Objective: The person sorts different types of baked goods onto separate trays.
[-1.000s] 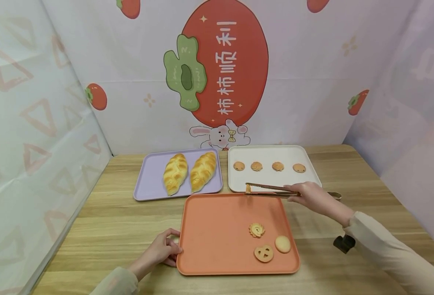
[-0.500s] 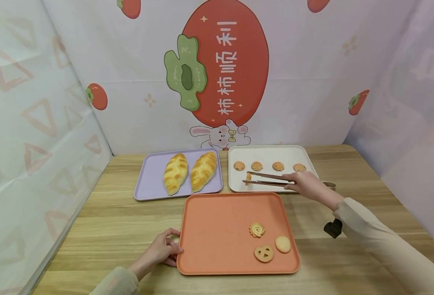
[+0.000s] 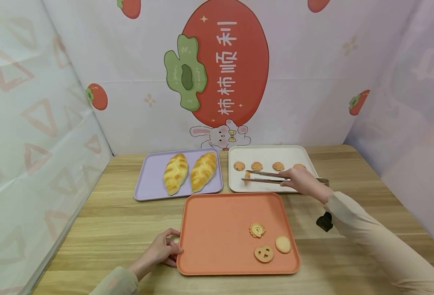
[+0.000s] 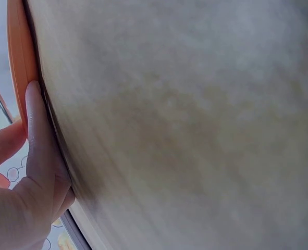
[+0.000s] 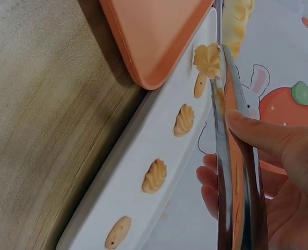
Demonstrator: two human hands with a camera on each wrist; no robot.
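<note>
My right hand (image 3: 303, 181) grips metal tongs (image 3: 266, 175) over the front left of the white tray (image 3: 276, 153). Between the tong tips is a swirled cookie (image 5: 207, 60), held on edge; whether it touches the tray I cannot tell. Behind it is a row of several cookies, two of them swirled (image 3: 256, 166). With thumb and fingers, my left hand (image 3: 161, 248) holds the left edge of the orange tray (image 3: 217, 229). On that tray lie a jagged-rimmed cookie (image 3: 257, 230), a cookie with three holes (image 3: 264, 254) and a plain round cookie (image 3: 283, 244).
A lilac tray (image 3: 146, 180) with two long loaves of bread (image 3: 203, 172) stands at the back left, beside the white tray. Printed cloth (image 3: 128, 123) rises behind the wooden table (image 3: 102, 229) and at both sides. A black object (image 3: 325, 221) hangs at the right sleeve.
The right hand has carried the tongs and cookie backward from the orange tray's back edge to over the white tray, and lower lately. The left hand has stayed in place.
</note>
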